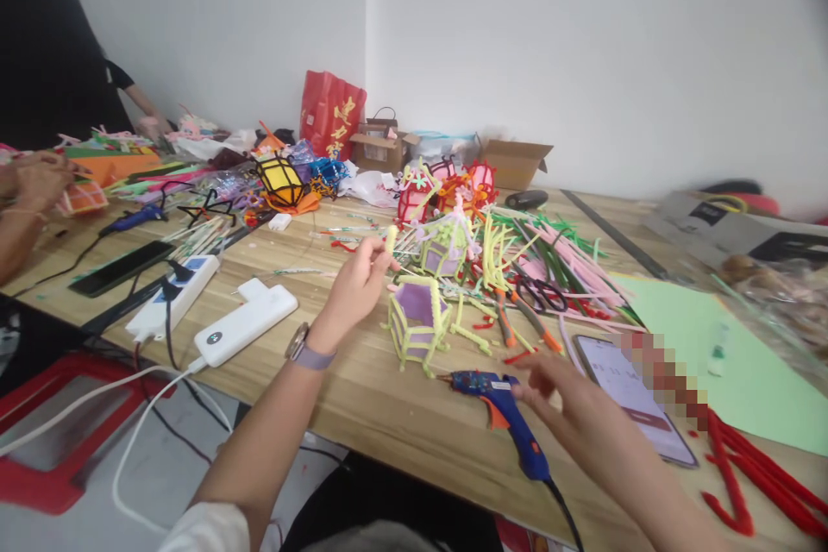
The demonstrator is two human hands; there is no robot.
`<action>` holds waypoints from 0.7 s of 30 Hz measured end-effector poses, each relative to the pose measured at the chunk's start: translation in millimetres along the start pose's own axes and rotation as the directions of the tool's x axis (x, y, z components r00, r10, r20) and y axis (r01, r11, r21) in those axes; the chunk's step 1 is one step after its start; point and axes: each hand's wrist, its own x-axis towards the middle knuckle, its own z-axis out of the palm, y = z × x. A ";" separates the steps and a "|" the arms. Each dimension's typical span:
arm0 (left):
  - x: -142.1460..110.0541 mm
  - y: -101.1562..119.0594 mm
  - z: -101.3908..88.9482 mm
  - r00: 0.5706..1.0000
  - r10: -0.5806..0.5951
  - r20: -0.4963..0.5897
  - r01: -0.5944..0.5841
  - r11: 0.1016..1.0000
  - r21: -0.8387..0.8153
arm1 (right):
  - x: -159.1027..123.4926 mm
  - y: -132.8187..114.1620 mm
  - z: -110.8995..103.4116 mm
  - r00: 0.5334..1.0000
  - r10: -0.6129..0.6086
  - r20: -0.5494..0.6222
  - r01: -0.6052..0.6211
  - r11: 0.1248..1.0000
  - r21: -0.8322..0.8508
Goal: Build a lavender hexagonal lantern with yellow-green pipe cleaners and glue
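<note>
My left hand (358,280), with a watch on its wrist, is closed in a pinch on a short pale yellow pipe cleaner piece (391,239), just left of a yellow and purple pipe cleaner lantern frame (417,317) on the wooden table (362,397). My right hand (569,401) hovers with fingers spread and nothing in it, between a blue hot glue gun (508,414) lying on the table and a smartphone (630,397).
A heap of pipe cleaners (549,263), scissors (536,293), pliers and finished lanterns (446,190) fill the table's middle. A white power bank (246,321), power strip (172,297) and cables lie left. Green paper (743,362) lies right. Another person's hands (32,185) work at far left.
</note>
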 end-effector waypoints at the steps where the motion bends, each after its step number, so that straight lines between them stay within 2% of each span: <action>1: 5.6 -0.4 4.3 0.999 0.036 0.022 -0.036 0.999 0.028 | -9.2 5.6 4.8 0.998 0.063 0.004 -0.063 0.997 -0.050; 4: 20.7 -7.1 22.9 0.987 0.083 0.141 -0.075 0.995 -0.066 | -25.1 9.5 20.6 0.972 0.219 0.089 -0.211 0.973 -0.097; 7: 28.6 -17.3 41.3 0.981 0.043 0.188 0.013 0.957 -0.289 | -26.8 1.7 28.7 0.961 0.261 0.092 -0.260 0.965 -0.028; 10: 29.3 -24.1 49.2 0.975 -0.038 0.217 0.126 0.906 -0.405 | -26.6 -3.6 28.0 0.962 0.254 0.099 -0.259 0.965 0.038; 14: 25.0 -23.8 42.9 0.981 -0.099 0.165 0.166 0.868 -0.468 | -31.7 -5.1 27.7 0.960 0.257 0.106 -0.266 0.961 0.077; 16: 22.8 -22.1 37.5 0.985 -0.141 0.098 0.170 0.867 -0.469 | -33.3 -6.0 29.7 0.962 0.261 0.076 -0.269 0.956 0.114; 19: 21.3 -22.7 31.5 0.977 -0.199 -0.081 0.144 0.886 -0.440 | -33.3 -8.7 31.7 0.960 0.276 0.048 -0.279 0.925 0.259; 21: 20.9 -26.3 29.9 0.957 -0.219 -0.192 0.128 0.908 -0.398 | -32.5 -10.6 31.4 0.951 0.304 0.051 -0.300 0.870 0.392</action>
